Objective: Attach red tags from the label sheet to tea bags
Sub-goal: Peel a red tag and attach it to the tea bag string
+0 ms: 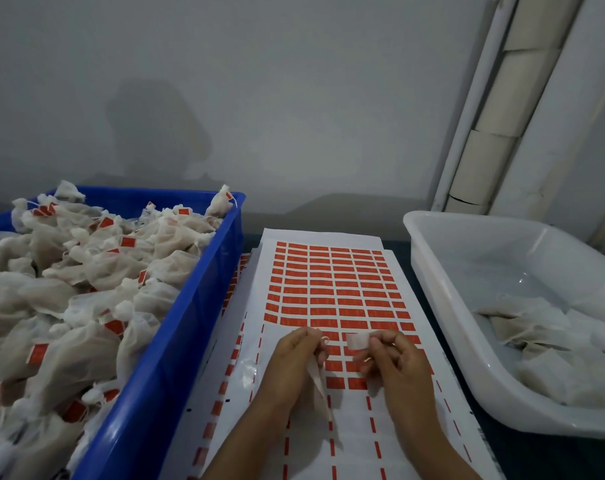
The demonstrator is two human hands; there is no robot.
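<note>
A white label sheet with rows of red tags lies flat in the middle, its near part stripped of tags. Above it my left hand grips a tea bag that hangs down from the fingers, its string end near the fingertips. My right hand pinches a peeled tag, whose pale back faces me, just right of the left fingertips. The two hands are close together but the tag and the bag are apart.
A blue crate on the left is heaped with tea bags bearing red tags. A white tub on the right holds several untagged tea bags. More label sheets lie under the top one. A grey wall stands behind.
</note>
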